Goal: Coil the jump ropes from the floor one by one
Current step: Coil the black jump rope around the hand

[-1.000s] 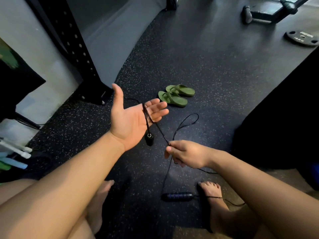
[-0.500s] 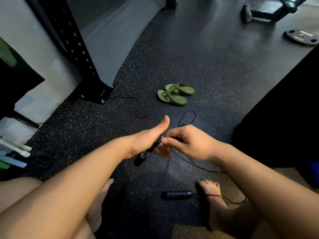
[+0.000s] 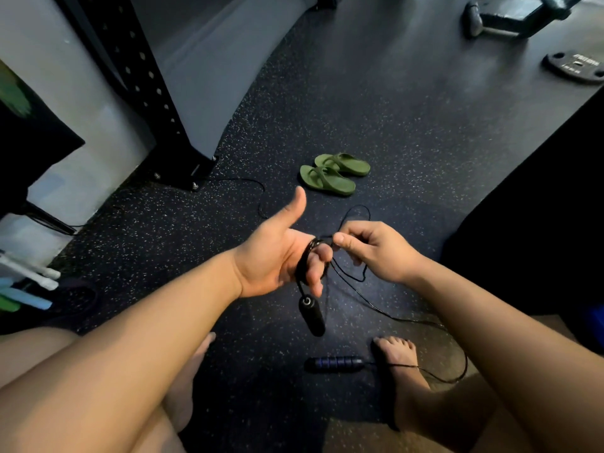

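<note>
A thin black jump rope [image 3: 376, 307] runs between both hands and down to the floor. Several turns of it lie wrapped round the fingers of my left hand [image 3: 277, 256], whose palm faces up with the thumb raised. One black handle [image 3: 312, 315] hangs from those loops below the fingers. My right hand [image 3: 372, 250] pinches the cord just right of the left fingertips. The other handle [image 3: 336, 364] lies on the floor by my right foot [image 3: 398, 361], with the cord trailing past the toes. A loop of cord [image 3: 358, 212] shows beyond the right hand.
Green sandals [image 3: 333, 174] lie on the speckled rubber floor ahead. A black rack upright [image 3: 143, 89] stands bolted at the left, with a cord on the floor beside its base. A weight plate [image 3: 575, 67] and dumbbell [image 3: 490, 22] lie far right. A dark bench edge [image 3: 539, 191] borders the right.
My left hand rolled palm-up and lifted a little, and another turn of cord now lies round its fingers. The hanging handle swung down below the fingers. My right hand stayed close, pinching the cord.
</note>
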The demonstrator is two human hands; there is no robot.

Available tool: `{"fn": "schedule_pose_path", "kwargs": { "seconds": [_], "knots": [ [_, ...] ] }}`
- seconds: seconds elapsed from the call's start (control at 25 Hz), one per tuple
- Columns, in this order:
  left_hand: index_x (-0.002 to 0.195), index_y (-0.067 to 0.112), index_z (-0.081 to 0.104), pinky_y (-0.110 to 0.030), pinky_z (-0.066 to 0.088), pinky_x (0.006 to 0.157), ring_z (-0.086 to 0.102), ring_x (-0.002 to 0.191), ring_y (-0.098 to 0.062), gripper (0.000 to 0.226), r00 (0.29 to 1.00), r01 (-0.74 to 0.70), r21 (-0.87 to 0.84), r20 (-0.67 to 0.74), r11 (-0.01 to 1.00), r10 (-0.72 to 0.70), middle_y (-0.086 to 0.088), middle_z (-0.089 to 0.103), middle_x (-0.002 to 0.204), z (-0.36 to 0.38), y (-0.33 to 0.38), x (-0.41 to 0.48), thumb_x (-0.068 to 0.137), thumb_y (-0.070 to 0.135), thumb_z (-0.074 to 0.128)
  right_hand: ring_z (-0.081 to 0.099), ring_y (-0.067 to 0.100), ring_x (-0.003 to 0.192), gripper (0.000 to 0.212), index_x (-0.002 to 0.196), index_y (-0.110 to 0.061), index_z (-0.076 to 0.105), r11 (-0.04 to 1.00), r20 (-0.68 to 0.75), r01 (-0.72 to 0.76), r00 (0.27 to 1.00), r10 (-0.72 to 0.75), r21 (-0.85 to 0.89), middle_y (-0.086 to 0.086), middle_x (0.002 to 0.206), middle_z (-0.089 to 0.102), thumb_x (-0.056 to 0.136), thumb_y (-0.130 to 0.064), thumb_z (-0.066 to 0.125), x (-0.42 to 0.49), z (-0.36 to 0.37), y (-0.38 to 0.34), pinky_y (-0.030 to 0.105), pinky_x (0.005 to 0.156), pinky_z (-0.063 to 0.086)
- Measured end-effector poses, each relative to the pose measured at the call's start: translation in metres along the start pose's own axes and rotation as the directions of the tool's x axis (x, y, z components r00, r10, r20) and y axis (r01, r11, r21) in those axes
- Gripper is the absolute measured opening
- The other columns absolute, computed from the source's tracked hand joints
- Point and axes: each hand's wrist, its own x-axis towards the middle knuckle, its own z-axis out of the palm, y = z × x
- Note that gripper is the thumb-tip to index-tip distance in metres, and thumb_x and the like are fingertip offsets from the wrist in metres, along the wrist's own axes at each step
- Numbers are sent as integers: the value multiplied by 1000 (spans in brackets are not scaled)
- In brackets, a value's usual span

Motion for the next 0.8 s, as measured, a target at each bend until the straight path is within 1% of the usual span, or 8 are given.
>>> {"fn": "schedule_pose_path", "kwargs": {
  "seconds": [0.12,0.28,0.4,0.48,0.56,0.6,0.72,0.8],
  "knots": [
    [89,5,61,-36,51,81,67,71,-31,95,989,-134,-160,-86,978,121,-8,64,65,-6,0,-1,74,91,25,49,11,54,39,83,-8,60,996,67,-87,994,85,20,4,60,53,104,-38,47,0,19,7,33,60,43],
    [115,-1,59,-43,47,104,67,95,-34,102,932,-341,-311,-237,887,275,-15,71,93,-13,-2,2,79,88,24,54,10,57,33,96,-10,64,985,200,-165,964,173,-56,-8,57,58,107,-35,45,0,31,10,37,66,48],
    [129,-5,53,-48,36,118,67,110,-34,102,855,-433,-257,-421,864,303,-17,74,110,-21,4,4,86,83,24,59,14,64,33,105,-3,61,972,296,-208,927,232,-112,-7,61,64,106,-33,48,-3,37,12,48,76,53],
    [144,-2,43,-43,40,113,69,116,-28,101,791,-446,-185,-540,876,288,-15,73,121,-28,6,6,88,80,27,61,15,65,33,108,-2,63,970,355,-194,905,235,-149,-6,63,66,107,-30,46,-6,38,6,49,79,53],
    [157,6,30,-35,43,103,69,117,-23,106,756,-414,-109,-594,904,275,-14,67,133,-34,5,9,81,81,34,60,13,62,29,109,-9,65,977,397,-139,897,195,-164,-4,64,65,107,-29,44,-9,37,-6,40,71,53],
    [158,11,28,-37,41,107,68,119,-21,110,751,-363,-36,-603,931,269,-11,65,137,-33,3,9,77,83,37,58,12,60,28,109,-13,66,981,403,-110,900,166,-158,-3,63,62,107,-30,45,-10,37,-15,35,66,51],
    [147,16,52,-41,24,118,59,126,-15,104,798,-43,315,-560,948,223,6,64,132,-25,-6,10,80,92,26,49,5,54,24,105,-20,70,992,372,-2,927,50,-129,-6,61,54,106,-33,49,-14,34,-39,24,58,43],
    [123,20,70,-39,25,115,59,125,-16,104,862,126,422,-495,898,111,0,65,136,-20,-13,10,75,94,15,46,2,53,23,102,-20,73,983,317,89,948,-35,-158,-10,60,51,104,-33,54,-12,30,-46,17,56,37]
  ]
}}
